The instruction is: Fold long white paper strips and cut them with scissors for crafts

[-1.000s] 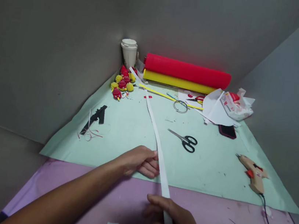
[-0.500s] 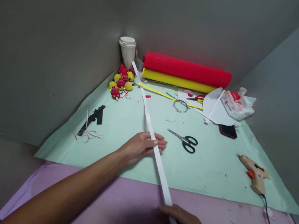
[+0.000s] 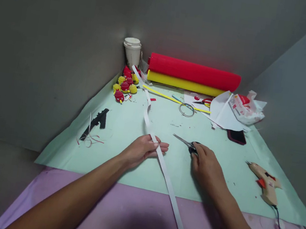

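A long white paper strip (image 3: 169, 187) runs from the back corner across the mint-green sheet (image 3: 129, 122) onto the purple surface. My left hand (image 3: 145, 149) pinches the strip near its middle, fingers closed on it. My right hand (image 3: 205, 165) rests over the black handles of the scissors (image 3: 184, 142), fingers curled on them; the blades point left toward the strip.
A glue gun (image 3: 264, 181) with its cord lies at right. At the back are red and yellow rolls (image 3: 192, 76), a white cup (image 3: 132, 51), red and yellow ornaments (image 3: 124, 84), a wire ring (image 3: 186, 109), white paper, a bag, a phone (image 3: 236, 136). Black scraps (image 3: 96, 120) lie at left.
My right hand let go of the strip's near end and moved up to the scissors. The strip now sags and curves beyond my left hand.
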Action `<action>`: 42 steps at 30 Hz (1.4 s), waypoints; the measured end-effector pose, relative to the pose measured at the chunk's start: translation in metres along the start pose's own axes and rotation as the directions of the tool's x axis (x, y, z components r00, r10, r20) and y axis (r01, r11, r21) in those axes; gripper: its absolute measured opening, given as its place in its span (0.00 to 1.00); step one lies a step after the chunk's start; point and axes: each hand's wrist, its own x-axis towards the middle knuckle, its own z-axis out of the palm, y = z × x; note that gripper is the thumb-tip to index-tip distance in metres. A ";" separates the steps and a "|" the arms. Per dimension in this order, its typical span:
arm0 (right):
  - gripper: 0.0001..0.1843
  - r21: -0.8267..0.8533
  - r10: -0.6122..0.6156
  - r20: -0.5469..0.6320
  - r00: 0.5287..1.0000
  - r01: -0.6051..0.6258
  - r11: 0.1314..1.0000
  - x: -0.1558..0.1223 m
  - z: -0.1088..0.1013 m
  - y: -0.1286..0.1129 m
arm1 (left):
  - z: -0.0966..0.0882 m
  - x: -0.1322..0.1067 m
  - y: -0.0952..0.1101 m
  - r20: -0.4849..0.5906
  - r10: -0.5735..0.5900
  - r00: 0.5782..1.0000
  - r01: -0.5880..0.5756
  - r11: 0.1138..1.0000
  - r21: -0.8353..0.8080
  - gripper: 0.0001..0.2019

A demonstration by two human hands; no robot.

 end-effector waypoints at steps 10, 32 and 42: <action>0.21 -0.062 0.010 0.039 0.999 -0.007 0.998 0.003 0.013 0.005 | -0.011 0.001 0.001 -0.062 0.199 0.978 -0.164 0.917 0.365 0.09; 0.23 0.542 0.165 0.403 0.900 -0.380 0.749 -0.001 -0.025 -0.012 | -0.023 0.007 -0.003 -0.141 0.211 0.967 -0.190 0.970 0.154 0.11; 0.22 0.645 0.077 0.426 0.901 -0.363 0.673 -0.017 -0.017 -0.022 | -0.020 0.005 0.000 -0.132 0.211 0.969 -0.194 0.973 0.128 0.12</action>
